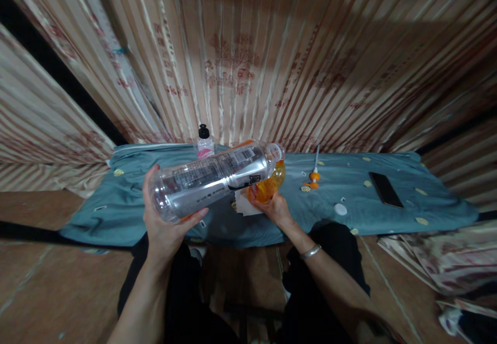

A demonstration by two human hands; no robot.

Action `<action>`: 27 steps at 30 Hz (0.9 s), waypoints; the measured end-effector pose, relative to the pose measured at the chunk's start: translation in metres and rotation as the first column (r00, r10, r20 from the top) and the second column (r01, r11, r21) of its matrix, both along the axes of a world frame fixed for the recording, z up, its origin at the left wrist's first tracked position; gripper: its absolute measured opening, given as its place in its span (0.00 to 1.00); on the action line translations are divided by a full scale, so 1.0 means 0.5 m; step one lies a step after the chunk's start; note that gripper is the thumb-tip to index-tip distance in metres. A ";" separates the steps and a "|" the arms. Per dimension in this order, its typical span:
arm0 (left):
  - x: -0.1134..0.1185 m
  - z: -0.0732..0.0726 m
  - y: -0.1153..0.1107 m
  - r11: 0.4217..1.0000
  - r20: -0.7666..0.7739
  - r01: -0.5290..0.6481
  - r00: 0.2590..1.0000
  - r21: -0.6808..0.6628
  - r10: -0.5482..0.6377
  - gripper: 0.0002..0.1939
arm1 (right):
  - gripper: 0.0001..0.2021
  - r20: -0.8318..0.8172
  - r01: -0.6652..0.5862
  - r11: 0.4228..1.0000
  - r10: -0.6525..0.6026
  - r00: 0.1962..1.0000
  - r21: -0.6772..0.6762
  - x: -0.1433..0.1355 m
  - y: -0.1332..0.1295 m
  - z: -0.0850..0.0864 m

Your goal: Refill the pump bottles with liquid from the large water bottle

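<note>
With fingers of the left hand [163, 232] curled round its base, holds a long clear-and-silver plastic bottle [202, 183] mid-frame, slanting up rightward lengthwise, neck end overlapping the rounded amber plastic bottle [272, 181] gripped right of centre by the right hand [277, 209], nearer that neck.

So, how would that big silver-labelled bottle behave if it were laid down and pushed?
The big bottle would probably roll, as its body looks round. Its clear plastic likely gives a little if the left hand squeezes. The wrinkled cloth might slow any rolling.
</note>
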State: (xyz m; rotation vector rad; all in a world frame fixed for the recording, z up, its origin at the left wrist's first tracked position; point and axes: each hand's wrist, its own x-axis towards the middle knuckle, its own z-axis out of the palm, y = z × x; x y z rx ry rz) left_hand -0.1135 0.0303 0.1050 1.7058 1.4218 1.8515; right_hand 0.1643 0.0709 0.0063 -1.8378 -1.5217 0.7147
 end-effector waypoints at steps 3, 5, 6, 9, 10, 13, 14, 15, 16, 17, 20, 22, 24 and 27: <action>0.000 0.000 0.000 1.000 -0.003 -0.004 1.000 -0.003 0.004 0.58 | 0.34 0.019 0.004 1.000 -0.004 1.000 -0.012 -0.001 -0.001 0.004; 0.000 0.000 0.001 1.000 -0.013 -0.004 1.000 0.005 0.004 0.58 | 0.34 0.013 0.005 1.000 -0.005 1.000 -0.013 -0.003 -0.002 0.010; 0.000 -0.001 0.001 1.000 -0.016 -0.003 1.000 0.011 0.003 0.58 | 0.33 0.004 0.003 1.000 -0.003 1.000 -0.011 -0.004 -0.003 0.012; 0.000 -0.002 0.002 1.000 -0.011 0.000 1.000 0.019 0.000 0.58 | 0.29 -0.013 -0.005 1.000 0.005 1.000 0.009 -0.005 -0.005 0.015; 0.001 -0.002 0.002 1.000 -0.009 0.001 1.000 0.017 -0.001 0.58 | 0.29 -0.014 -0.008 1.000 0.008 1.000 0.017 -0.005 -0.005 0.013; 0.000 -0.002 0.001 1.000 -0.016 0.004 1.000 0.011 -0.004 0.58 | 0.32 -0.020 -0.012 1.000 0.013 1.000 0.021 -0.002 -0.004 0.009; 0.000 -0.002 0.001 1.000 -0.016 0.002 1.000 0.012 -0.002 0.57 | 0.32 -0.024 -0.015 1.000 0.015 1.000 0.019 -0.002 -0.004 0.009; 0.000 -0.002 0.001 1.000 -0.016 -0.001 1.000 0.015 0.001 0.57 | 0.32 -0.027 -0.014 1.000 0.015 1.000 0.013 -0.002 -0.004 0.010; 0.000 -0.002 0.001 1.000 -0.015 -0.004 1.000 0.018 0.004 0.57 | 0.31 -0.029 -0.011 1.000 0.011 1.000 0.008 -0.003 -0.005 0.012; -0.001 -0.002 0.001 1.000 -0.015 -0.006 1.000 0.018 0.006 0.58 | 0.31 -0.029 -0.009 1.000 0.009 1.000 0.003 -0.004 -0.006 0.014; 0.000 -0.001 0.001 1.000 -0.014 -0.010 1.000 0.014 0.010 0.58 | 0.30 -0.029 -0.004 1.000 0.005 1.000 0.006 -0.008 -0.009 0.024; 0.000 -0.001 0.002 1.000 -0.015 -0.013 1.000 0.014 0.013 0.58 | 0.31 -0.029 0.001 1.000 -0.001 1.000 0.008 -0.009 -0.009 0.026; 0.000 -0.001 0.002 1.000 -0.014 -0.014 1.000 0.014 0.015 0.57 | 0.31 -0.026 0.008 1.000 -0.008 1.000 -0.001 -0.008 -0.008 0.025; 0.000 -0.001 0.001 1.000 -0.017 -0.015 1.000 -0.005 0.015 0.57 | 0.30 -0.019 0.004 1.000 -0.004 1.000 -0.018 -0.005 -0.005 0.016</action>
